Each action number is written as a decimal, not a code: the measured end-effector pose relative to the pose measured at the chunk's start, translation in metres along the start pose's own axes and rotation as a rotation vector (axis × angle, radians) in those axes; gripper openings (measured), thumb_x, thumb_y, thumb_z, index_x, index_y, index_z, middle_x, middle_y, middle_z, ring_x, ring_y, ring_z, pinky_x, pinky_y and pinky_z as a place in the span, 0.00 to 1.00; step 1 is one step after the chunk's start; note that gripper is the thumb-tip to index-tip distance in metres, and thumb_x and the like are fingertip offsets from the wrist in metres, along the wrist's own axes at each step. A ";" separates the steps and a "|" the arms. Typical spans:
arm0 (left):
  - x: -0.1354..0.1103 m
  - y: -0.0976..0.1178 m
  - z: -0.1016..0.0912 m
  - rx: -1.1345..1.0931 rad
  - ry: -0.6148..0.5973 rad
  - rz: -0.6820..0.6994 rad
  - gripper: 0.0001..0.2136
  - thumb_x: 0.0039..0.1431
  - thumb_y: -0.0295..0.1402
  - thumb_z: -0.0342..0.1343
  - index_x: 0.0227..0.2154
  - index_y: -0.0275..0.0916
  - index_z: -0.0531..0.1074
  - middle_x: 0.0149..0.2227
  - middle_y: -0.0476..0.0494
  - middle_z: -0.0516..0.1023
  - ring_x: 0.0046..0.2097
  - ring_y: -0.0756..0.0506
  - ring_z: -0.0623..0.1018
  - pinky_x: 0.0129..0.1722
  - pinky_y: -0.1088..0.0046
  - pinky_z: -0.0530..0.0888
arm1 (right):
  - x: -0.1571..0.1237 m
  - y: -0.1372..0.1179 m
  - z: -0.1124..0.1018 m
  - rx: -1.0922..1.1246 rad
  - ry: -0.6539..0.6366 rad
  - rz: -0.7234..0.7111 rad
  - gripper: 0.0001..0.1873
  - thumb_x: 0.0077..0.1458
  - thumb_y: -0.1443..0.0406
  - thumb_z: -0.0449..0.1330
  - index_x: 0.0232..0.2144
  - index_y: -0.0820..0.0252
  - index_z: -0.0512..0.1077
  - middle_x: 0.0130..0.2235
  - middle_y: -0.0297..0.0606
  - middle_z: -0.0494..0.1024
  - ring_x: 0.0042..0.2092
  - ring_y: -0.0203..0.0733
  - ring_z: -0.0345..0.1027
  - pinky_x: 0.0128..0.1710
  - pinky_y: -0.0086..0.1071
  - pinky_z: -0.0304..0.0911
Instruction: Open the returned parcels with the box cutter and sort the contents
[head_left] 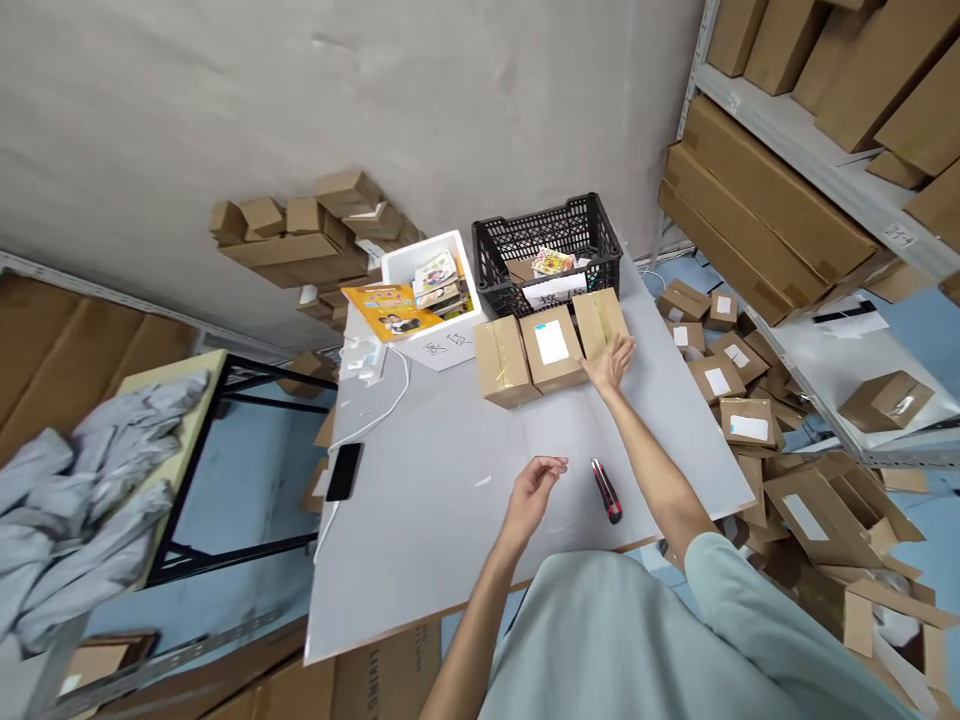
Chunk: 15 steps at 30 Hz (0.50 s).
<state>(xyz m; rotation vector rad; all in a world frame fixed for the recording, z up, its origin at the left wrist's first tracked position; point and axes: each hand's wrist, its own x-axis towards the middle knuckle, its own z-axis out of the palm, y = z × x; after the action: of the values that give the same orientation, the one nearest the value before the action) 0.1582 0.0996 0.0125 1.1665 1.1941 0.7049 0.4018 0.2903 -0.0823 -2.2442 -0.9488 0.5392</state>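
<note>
My right hand point(611, 362) reaches out over the grey table point(420, 520), fingers spread, touching the front of the right-hand taped cardboard box point(600, 320). Two more boxes sit beside it: a middle one with a white label point(551, 347) and a left one point(502, 360). My left hand point(536, 480) hovers over the table with fingers loosely curled and nothing in it. A red and black utility knife point(606, 490) lies on the table just right of my left hand.
A black crate point(547, 250) and a white foam box point(431, 275) of booklets stand behind the boxes. A black phone point(344, 471) on a white cable lies at the table's left edge. Many boxes litter the floor point(742, 400) under the right shelves. Grey bags point(82, 500) lie left.
</note>
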 end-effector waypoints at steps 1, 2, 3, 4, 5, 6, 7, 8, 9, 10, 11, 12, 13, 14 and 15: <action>-0.001 -0.001 -0.002 0.004 0.009 0.000 0.18 0.58 0.52 0.69 0.37 0.42 0.80 0.50 0.33 0.87 0.55 0.35 0.85 0.61 0.52 0.77 | 0.003 0.000 0.005 -0.024 0.007 0.011 0.69 0.55 0.46 0.75 0.80 0.76 0.45 0.81 0.77 0.36 0.83 0.73 0.31 0.78 0.62 0.40; -0.002 -0.003 -0.004 0.007 0.017 -0.005 0.18 0.58 0.52 0.70 0.37 0.42 0.81 0.49 0.33 0.87 0.55 0.35 0.85 0.61 0.53 0.77 | 0.005 0.001 0.008 -0.047 0.012 0.023 0.69 0.55 0.48 0.75 0.79 0.78 0.45 0.81 0.78 0.36 0.83 0.72 0.30 0.79 0.61 0.39; -0.003 -0.005 -0.007 0.010 0.019 -0.014 0.18 0.58 0.52 0.70 0.37 0.42 0.81 0.49 0.33 0.87 0.55 0.35 0.85 0.60 0.53 0.77 | 0.007 0.002 0.010 -0.065 0.015 0.034 0.69 0.54 0.49 0.75 0.79 0.80 0.44 0.81 0.79 0.36 0.83 0.72 0.30 0.79 0.60 0.38; -0.004 -0.008 -0.011 0.013 0.018 -0.025 0.18 0.58 0.52 0.70 0.37 0.42 0.80 0.50 0.33 0.88 0.54 0.35 0.85 0.60 0.53 0.77 | 0.009 0.004 0.010 -0.075 0.015 0.043 0.69 0.53 0.50 0.75 0.78 0.82 0.44 0.81 0.79 0.35 0.83 0.71 0.29 0.79 0.59 0.38; -0.006 -0.010 -0.015 0.017 0.014 -0.037 0.18 0.57 0.52 0.70 0.37 0.42 0.80 0.50 0.33 0.88 0.54 0.35 0.86 0.60 0.53 0.77 | 0.012 0.005 0.008 -0.074 0.014 0.054 0.69 0.53 0.49 0.75 0.78 0.83 0.45 0.81 0.79 0.35 0.83 0.71 0.29 0.79 0.58 0.39; -0.007 -0.013 -0.020 0.023 0.009 -0.048 0.18 0.57 0.52 0.70 0.37 0.42 0.80 0.50 0.33 0.88 0.53 0.35 0.86 0.60 0.53 0.77 | 0.014 0.005 0.005 -0.060 0.013 0.070 0.70 0.51 0.48 0.75 0.78 0.83 0.45 0.81 0.79 0.35 0.83 0.71 0.30 0.79 0.58 0.40; -0.008 -0.015 -0.025 0.033 0.003 -0.056 0.19 0.57 0.53 0.70 0.37 0.42 0.80 0.50 0.33 0.88 0.53 0.35 0.86 0.60 0.53 0.77 | 0.017 0.006 0.000 -0.036 0.013 0.090 0.71 0.50 0.46 0.76 0.77 0.82 0.47 0.80 0.80 0.37 0.82 0.72 0.31 0.79 0.58 0.42; -0.009 -0.016 -0.029 0.045 -0.005 -0.060 0.19 0.56 0.53 0.70 0.37 0.42 0.80 0.50 0.33 0.88 0.54 0.35 0.86 0.60 0.52 0.77 | 0.020 0.006 -0.007 -0.008 0.014 0.108 0.71 0.48 0.43 0.76 0.76 0.82 0.49 0.80 0.81 0.39 0.82 0.73 0.33 0.78 0.59 0.43; -0.009 -0.017 -0.034 0.058 -0.018 -0.061 0.19 0.56 0.53 0.69 0.37 0.42 0.80 0.51 0.33 0.88 0.54 0.34 0.86 0.60 0.52 0.77 | 0.023 0.007 -0.015 0.020 0.015 0.123 0.72 0.45 0.41 0.76 0.75 0.81 0.52 0.79 0.82 0.43 0.81 0.75 0.36 0.77 0.59 0.46; -0.010 -0.017 -0.038 0.071 -0.035 -0.058 0.19 0.57 0.53 0.69 0.37 0.42 0.80 0.51 0.33 0.88 0.54 0.34 0.86 0.61 0.52 0.77 | 0.025 0.009 -0.024 0.043 0.018 0.137 0.72 0.42 0.40 0.77 0.73 0.80 0.55 0.77 0.82 0.47 0.80 0.76 0.40 0.75 0.60 0.49; -0.011 -0.018 -0.042 0.083 -0.052 -0.052 0.19 0.57 0.53 0.69 0.38 0.42 0.80 0.51 0.33 0.88 0.55 0.34 0.85 0.61 0.51 0.77 | 0.026 0.012 -0.033 0.059 0.021 0.154 0.71 0.40 0.39 0.77 0.72 0.79 0.57 0.76 0.82 0.52 0.78 0.77 0.44 0.73 0.60 0.52; -0.011 -0.019 -0.045 0.091 -0.067 -0.043 0.18 0.58 0.53 0.68 0.38 0.42 0.80 0.51 0.33 0.88 0.55 0.34 0.85 0.61 0.51 0.77 | 0.024 0.017 -0.044 0.069 0.027 0.174 0.70 0.38 0.40 0.78 0.70 0.78 0.60 0.74 0.81 0.55 0.76 0.78 0.49 0.72 0.59 0.55; -0.012 -0.020 -0.048 0.094 -0.078 -0.031 0.18 0.58 0.53 0.68 0.37 0.42 0.81 0.51 0.33 0.88 0.55 0.34 0.85 0.61 0.51 0.77 | 0.020 0.023 -0.055 0.074 0.038 0.201 0.68 0.37 0.42 0.78 0.69 0.76 0.62 0.72 0.80 0.59 0.74 0.78 0.53 0.71 0.58 0.57; -0.013 -0.022 -0.051 0.091 -0.086 -0.020 0.18 0.57 0.53 0.68 0.37 0.42 0.81 0.51 0.33 0.88 0.55 0.34 0.85 0.62 0.51 0.76 | 0.013 0.032 -0.067 0.078 0.053 0.232 0.65 0.37 0.44 0.79 0.68 0.75 0.63 0.70 0.78 0.62 0.72 0.77 0.56 0.70 0.58 0.57; -0.015 -0.024 -0.054 0.082 -0.095 -0.010 0.19 0.57 0.54 0.68 0.37 0.42 0.81 0.51 0.33 0.87 0.55 0.34 0.85 0.62 0.51 0.76 | 0.003 0.043 -0.078 0.080 0.072 0.267 0.62 0.37 0.47 0.78 0.67 0.74 0.64 0.69 0.77 0.64 0.71 0.76 0.58 0.70 0.57 0.57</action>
<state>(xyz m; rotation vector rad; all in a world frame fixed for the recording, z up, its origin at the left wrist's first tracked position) 0.0993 0.0959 -0.0026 1.2483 1.1569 0.5912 0.4694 0.2385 -0.0561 -2.3146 -0.5845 0.5974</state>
